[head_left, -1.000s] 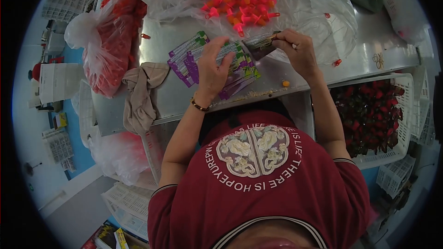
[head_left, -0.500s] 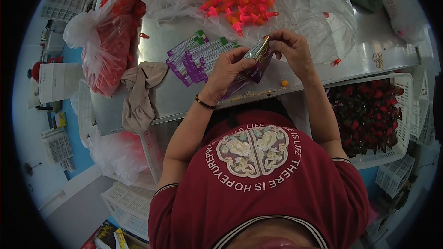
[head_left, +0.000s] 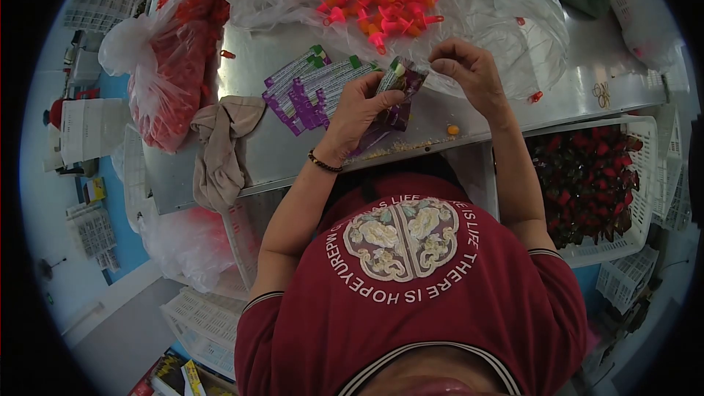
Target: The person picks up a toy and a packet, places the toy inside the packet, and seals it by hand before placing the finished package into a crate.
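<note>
My left hand [head_left: 364, 108] grips a small purple packet [head_left: 401, 95] above the front edge of the metal table. To its right, my right hand [head_left: 469, 77] is raised with fingers curled and thumb near the index finger; whether anything is between them is too small to tell. Several purple and green packets [head_left: 304, 92] lie fanned out left of my left hand. Beyond my hands, a pile of pink and orange plastic pieces [head_left: 385, 0] rests on a clear plastic bag [head_left: 506, 37]. A small orange piece [head_left: 452, 130] lies near the table edge.
A beige cloth [head_left: 220, 150] hangs over the front edge of the table [head_left: 176, 180]. Bagged red pieces [head_left: 172, 81] stand at the left. On the right is a white crate [head_left: 645, 198] of dark red wrapped items. Crumbs lie along the front edge.
My right hand has come away from the packet and moved slightly right. The packet in my left hand has turned more upright and shifted a little left.
</note>
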The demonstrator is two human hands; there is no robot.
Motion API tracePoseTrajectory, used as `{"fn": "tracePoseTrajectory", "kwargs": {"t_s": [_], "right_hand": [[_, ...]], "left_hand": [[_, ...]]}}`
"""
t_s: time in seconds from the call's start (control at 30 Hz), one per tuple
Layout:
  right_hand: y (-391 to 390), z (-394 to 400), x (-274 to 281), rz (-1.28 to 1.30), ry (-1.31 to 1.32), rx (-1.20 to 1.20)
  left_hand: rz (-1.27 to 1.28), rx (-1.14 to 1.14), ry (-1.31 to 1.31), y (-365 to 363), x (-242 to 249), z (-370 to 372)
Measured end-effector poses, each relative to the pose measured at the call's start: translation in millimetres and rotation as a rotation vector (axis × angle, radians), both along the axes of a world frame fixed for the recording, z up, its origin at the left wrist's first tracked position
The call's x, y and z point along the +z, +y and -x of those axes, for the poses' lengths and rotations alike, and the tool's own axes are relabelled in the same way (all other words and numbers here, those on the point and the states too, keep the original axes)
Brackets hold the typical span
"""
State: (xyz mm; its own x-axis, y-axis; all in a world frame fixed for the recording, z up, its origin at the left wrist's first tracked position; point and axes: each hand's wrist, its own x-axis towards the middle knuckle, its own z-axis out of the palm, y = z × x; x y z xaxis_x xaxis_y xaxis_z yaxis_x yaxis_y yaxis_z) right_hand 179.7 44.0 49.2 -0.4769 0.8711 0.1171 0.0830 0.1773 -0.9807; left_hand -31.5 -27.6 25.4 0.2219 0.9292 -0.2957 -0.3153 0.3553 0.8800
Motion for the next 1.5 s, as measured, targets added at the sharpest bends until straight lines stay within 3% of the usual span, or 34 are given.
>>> {"fn": "tracePoseTrajectory", "kwargs": {"t_s": [0.17, 0.37, 0.43, 0.53, 0.57, 0.73, 1.0, 1.1, 1.17, 1.23, 1.33, 1.43, 1.5], "right_hand": [[-7.7, 13.7, 2.2, -0.23, -0.152, 0.06], [-2.1, 15.3, -11.3, -0.091, -0.203, 0.083], [-2.5, 19.6, -13.0, 0.115, -0.024, 0.047], [-2.4, 23.7, -12.7, 0.158, -0.028, 0.031], [-1.9, 25.4, -12.3, 0.158, -0.028, 0.03], [0.6, 27.3, -10.0, 0.162, 0.088, 0.032], [5.9, 20.5, -6.5, 0.124, 0.061, 0.054], [7.1, 20.2, -6.6, 0.108, 0.033, 0.124], [4.7, 23.0, -5.2, 0.095, -0.001, 0.176], [-7.0, 34.1, 6.8, 0.175, 0.236, -0.064], [-10.0, 32.6, -5.5, 0.241, 0.255, -0.129], [-15.9, 30.8, -18.6, 0.196, 0.069, -0.025], [-15.8, 32.7, -27.6, 0.221, 0.084, -0.026]], "left_hand": [[-0.127, 0.057, 0.058, 0.4, 0.3, -0.5], [-0.105, 0.093, -0.024, -1.9, -8.3, -0.7], [-0.077, 0.079, -0.051, -2.6, -5.3, 1.0], [-0.009, 0.086, -0.163, -4.6, -2.0, 1.3], [0.031, 0.107, -0.249, -5.2, -1.6, 1.4], [0.009, 0.029, -0.192, -6.7, -4.3, 2.2], [0.011, -0.001, -0.222, -6.9, 0.8, -1.4], [0.066, 0.112, -0.279, 1.4, 3.4, 2.2], [0.018, 0.059, -0.145, 4.9, -0.8, 4.3], [-0.02, 0.111, -0.187, 4.2, -6.9, 1.1], [-0.084, 0.214, -0.256, 3.3, -5.1, -4.3], [-0.117, 0.285, -0.284, 2.5, -4.2, -6.8], [-0.126, 0.308, -0.28, 1.8, -5.0, -7.9]]}}
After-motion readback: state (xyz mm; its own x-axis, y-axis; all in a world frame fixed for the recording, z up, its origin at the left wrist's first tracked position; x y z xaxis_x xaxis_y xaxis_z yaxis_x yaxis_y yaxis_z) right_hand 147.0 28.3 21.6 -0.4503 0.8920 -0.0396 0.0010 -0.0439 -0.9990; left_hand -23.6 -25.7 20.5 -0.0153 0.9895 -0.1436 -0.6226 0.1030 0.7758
